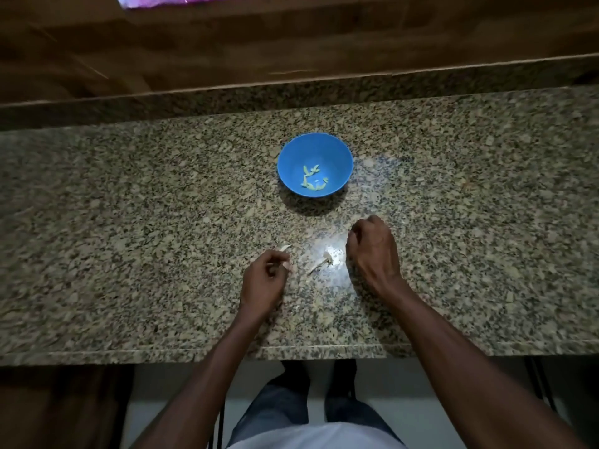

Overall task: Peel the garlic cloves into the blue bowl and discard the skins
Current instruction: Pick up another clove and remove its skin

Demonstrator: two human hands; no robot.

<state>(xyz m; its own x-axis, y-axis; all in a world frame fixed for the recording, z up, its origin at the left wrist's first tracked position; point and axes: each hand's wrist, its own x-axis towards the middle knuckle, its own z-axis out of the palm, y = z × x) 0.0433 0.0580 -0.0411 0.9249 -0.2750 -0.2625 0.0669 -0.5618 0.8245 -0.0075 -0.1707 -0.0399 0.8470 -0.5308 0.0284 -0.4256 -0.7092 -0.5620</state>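
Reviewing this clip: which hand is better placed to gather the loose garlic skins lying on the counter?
Probably the right hand. It sits curled directly beside the pale skins and stem, apparently holding nothing. The left hand is farther from them, and its grip seems occupied, pinching a small pale piece.

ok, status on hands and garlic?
Left hand pinching a garlic piece. Right hand curled, contents unseen. Peeled cloves in blue bowl. Skins on counter.

The speckled granite counter (129,222) carries a blue bowl (288,157), a garlic clove (284,247) and papery skins (325,258).
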